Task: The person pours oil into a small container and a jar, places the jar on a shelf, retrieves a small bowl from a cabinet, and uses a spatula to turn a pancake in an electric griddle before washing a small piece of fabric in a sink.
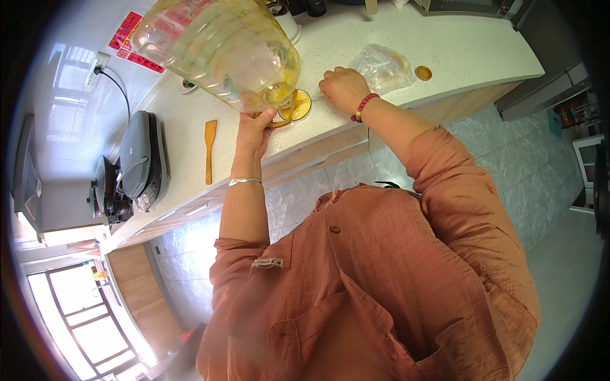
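A large clear plastic jug (228,52) with yellowish liquid inside leans over the counter, its mouth end low. My left hand (255,131) grips it there, by a yellow-brown loop handle (285,122). Below the jug's mouth is a small round ladle (302,108) with a pale rim, holding yellow liquid; the jug partly covers it. A thin pale handle appears to run from the ladle to my right hand (345,88), which is curled into a fist around its end. Beside that hand lies a crumpled clear plastic bag (383,66); what is in it is unclear.
A gold round cap (423,73) lies right of the bag. On the left are a wooden spatula (209,152) and a dark electric grill (140,159) by the wall. A white container (286,24) stands behind the jug. The counter's front edge (329,131) runs before me.
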Motion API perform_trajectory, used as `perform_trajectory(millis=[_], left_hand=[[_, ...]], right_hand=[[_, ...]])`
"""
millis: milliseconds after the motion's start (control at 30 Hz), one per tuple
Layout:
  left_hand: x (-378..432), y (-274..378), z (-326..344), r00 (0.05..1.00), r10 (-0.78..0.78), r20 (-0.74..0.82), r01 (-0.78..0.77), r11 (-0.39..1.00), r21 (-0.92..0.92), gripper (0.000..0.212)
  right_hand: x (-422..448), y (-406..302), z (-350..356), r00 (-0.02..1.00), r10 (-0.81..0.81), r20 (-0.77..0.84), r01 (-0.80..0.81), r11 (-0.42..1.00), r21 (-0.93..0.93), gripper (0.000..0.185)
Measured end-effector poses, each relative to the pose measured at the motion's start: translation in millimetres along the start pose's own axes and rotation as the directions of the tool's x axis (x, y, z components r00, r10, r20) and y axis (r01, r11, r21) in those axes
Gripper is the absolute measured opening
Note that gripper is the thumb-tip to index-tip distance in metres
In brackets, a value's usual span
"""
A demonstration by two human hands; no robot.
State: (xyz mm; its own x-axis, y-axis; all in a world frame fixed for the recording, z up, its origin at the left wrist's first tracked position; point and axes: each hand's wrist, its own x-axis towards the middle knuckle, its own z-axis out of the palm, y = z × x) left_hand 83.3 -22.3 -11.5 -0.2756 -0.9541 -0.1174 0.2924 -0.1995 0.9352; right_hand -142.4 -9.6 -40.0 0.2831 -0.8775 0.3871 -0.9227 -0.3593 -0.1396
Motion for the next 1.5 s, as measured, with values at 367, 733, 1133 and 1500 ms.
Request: perform_trajectory(millis=[367, 733, 1133, 1500], left_hand=[[-1, -3, 0, 1.0, 0.004, -0.001, -0.004, 1.0, 0.029, 0.073], [-3, -2, 2, 1.0, 0.006, 0.001, -0.006, 1.0, 0.028, 0.07], [-3, -5, -1, 1.0, -0.005, 0.021, 0.004, 0.999, 0.054, 0.076], [-2, -9, -2, 0.999, 0.005, 0.043, -0.007, 0.999, 0.053, 0.079]], right_hand=[[1, -4, -2, 1.0, -0.006, 0.021, 0.006, 1.0, 0.018, 0.012], [2, -6, 5, 0.998, 0.05, 0.034, -0.052, 0.997, 0.048, 0.011], [5, -12, 9, 0.998, 0.061, 0.034, -0.063, 0.994, 0.085, 0.009], [3, -19, 11, 0.996, 0.084, 0.029, -0.088, 0.98, 0.178, 0.008]])
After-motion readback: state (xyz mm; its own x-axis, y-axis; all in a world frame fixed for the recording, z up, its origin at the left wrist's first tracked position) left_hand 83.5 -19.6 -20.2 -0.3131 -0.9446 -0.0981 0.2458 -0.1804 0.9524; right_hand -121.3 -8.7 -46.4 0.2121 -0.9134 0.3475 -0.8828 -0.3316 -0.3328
